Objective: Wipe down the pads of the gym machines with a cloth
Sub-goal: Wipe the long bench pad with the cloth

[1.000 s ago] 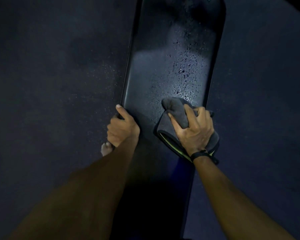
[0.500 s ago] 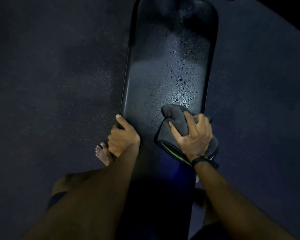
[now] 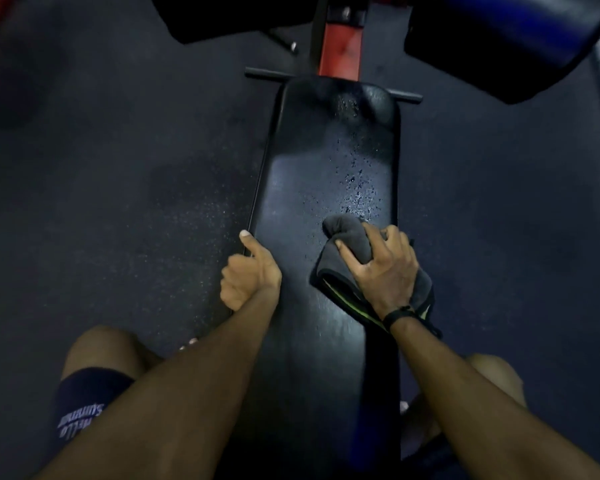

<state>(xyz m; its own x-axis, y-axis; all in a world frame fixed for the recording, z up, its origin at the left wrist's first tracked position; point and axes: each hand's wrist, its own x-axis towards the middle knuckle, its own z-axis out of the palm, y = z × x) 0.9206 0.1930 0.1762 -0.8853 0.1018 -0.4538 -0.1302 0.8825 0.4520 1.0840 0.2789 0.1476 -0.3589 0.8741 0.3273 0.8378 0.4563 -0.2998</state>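
On the pad's (image 3: 326,161) right half, midway along, the right hand (image 3: 385,271) grips a bunched cloth (image 3: 347,237) pressed to the surface. Droplets (image 3: 359,192) lie just beyond the cloth, strung along the pad's long axis toward its far end, so the right hand is nearer them. Curled round the pad's left edge, the left hand (image 3: 250,275) braces.

Left hand (image 3: 250,277) fingers curled; right hand (image 3: 385,268) fingers clutching, arms extended.
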